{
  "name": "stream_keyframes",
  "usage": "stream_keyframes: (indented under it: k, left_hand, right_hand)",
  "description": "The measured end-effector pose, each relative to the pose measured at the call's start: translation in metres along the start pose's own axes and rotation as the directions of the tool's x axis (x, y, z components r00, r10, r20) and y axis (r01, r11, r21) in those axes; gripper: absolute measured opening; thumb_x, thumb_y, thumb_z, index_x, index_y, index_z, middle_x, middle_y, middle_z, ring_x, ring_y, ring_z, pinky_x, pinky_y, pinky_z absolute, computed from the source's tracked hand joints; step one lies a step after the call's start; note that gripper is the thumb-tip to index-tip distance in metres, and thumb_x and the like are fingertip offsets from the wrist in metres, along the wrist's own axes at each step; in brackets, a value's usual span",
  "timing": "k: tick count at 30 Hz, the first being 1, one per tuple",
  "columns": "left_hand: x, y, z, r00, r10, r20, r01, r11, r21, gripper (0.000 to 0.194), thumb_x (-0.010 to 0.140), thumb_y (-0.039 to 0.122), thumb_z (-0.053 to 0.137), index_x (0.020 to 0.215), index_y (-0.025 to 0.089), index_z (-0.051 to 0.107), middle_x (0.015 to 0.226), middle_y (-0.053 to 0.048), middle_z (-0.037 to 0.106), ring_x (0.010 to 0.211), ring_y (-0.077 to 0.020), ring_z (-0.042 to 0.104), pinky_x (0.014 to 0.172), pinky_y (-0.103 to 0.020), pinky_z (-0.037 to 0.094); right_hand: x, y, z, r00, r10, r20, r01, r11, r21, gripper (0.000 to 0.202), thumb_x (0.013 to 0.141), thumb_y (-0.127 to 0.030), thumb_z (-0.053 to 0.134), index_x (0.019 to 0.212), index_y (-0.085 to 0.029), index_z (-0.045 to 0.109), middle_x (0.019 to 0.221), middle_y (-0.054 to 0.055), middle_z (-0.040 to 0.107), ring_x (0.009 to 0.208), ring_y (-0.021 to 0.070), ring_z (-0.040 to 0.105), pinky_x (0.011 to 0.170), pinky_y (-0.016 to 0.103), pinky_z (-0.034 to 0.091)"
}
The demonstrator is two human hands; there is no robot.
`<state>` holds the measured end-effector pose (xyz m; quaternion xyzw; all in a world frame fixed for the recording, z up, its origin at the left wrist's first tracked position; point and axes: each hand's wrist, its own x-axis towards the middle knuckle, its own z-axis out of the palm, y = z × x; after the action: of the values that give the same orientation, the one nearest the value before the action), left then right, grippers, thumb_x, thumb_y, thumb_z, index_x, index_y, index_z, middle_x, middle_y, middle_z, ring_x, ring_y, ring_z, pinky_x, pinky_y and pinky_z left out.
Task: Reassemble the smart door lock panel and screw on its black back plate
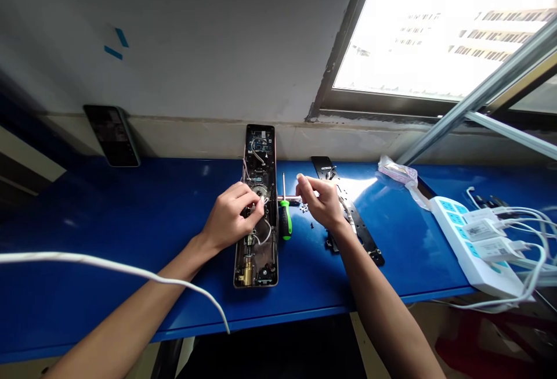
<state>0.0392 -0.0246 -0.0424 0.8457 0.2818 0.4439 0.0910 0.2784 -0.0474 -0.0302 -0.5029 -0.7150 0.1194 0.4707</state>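
A long, narrow lock housing (pixel 256 263) lies open on the blue table, its circuit board (pixel 261 142), wires and brass cylinder (pixel 248 272) exposed. Over its middle, my left hand (pixel 235 213) is closed in a pinch; whatever sits between thumb and finger is too small to make out. To the right, my right hand (pixel 321 200) is also pinched, held above the table near several small screws (pixel 304 208). Its fingertips hide what they may hold. Between the hands, a green and black screwdriver (pixel 285 220) lies beside the housing, tip pointing toward the wall.
A black perforated plate (pixel 363 234) with attached parts lies right of my right hand. Farther right are a plastic bag (pixel 398 171) and a white power strip (pixel 452 234) with chargers. A phone (pixel 112 136) leans on the wall. A white cable (pixel 130 270) crosses my left forearm.
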Motion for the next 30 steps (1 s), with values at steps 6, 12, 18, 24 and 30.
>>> stream_keyframes:
  k: [6,12,18,24,30]
  left_hand:
    - [-0.0006,0.0014,-0.0002,0.999,0.033,0.029,-0.033,0.999,0.003,0.014,0.097,0.016,0.062,0.085,0.018,0.069,0.082,-0.004,0.065,0.079,-0.0184,0.057,0.074,-0.035,0.051]
    - [0.0003,-0.0002,-0.0019,0.999,0.025,0.036,-0.024,1.000,-0.016,0.012,0.099,0.016,0.061,0.093,0.018,0.071,0.088,-0.004,0.068,0.084,-0.0186,0.060,0.079,-0.034,0.053]
    - [0.0010,-0.0011,-0.0009,0.999,0.043,0.028,-0.042,0.998,-0.039,0.009,0.098,0.015,0.063,0.098,0.018,0.072,0.092,-0.004,0.070,0.087,-0.0179,0.061,0.081,-0.034,0.054]
    - [0.0006,-0.0014,-0.0005,0.998,0.055,0.039,-0.054,0.998,-0.043,0.008,0.098,0.016,0.064,0.098,0.019,0.072,0.092,-0.004,0.070,0.086,-0.0180,0.061,0.080,-0.034,0.055]
    - [0.0012,-0.0003,-0.0011,0.998,0.056,0.031,-0.055,0.998,-0.040,0.008,0.098,0.015,0.064,0.096,0.019,0.071,0.090,-0.003,0.070,0.085,-0.0175,0.061,0.079,-0.033,0.054]
  right_hand:
    - [-0.0022,0.0041,0.0050,0.993,-0.079,0.091,0.092,0.986,-0.141,0.057,0.107,-0.048,0.044,0.057,-0.022,0.038,0.054,-0.004,0.037,0.051,0.0108,0.029,0.056,0.031,0.024]
    - [-0.0026,0.0043,0.0068,0.985,-0.107,0.134,0.134,0.967,-0.215,0.054,0.108,-0.042,0.043,0.059,-0.023,0.033,0.055,-0.005,0.036,0.051,0.0112,0.026,0.056,0.032,0.021]
    - [-0.0027,0.0040,0.0061,0.983,-0.124,0.134,0.154,0.958,-0.243,0.052,0.107,-0.039,0.045,0.060,-0.023,0.031,0.056,-0.005,0.036,0.051,0.0109,0.026,0.055,0.031,0.022]
    - [-0.0017,0.0038,0.0050,0.985,-0.127,0.115,0.153,0.953,-0.261,0.053,0.107,-0.041,0.046,0.059,-0.023,0.032,0.055,-0.005,0.035,0.051,0.0111,0.025,0.055,0.031,0.022]
    - [-0.0022,0.0044,0.0036,0.987,-0.125,0.106,0.149,0.952,-0.269,0.054,0.108,-0.043,0.045,0.059,-0.023,0.032,0.055,-0.005,0.035,0.052,0.0112,0.025,0.055,0.031,0.022]
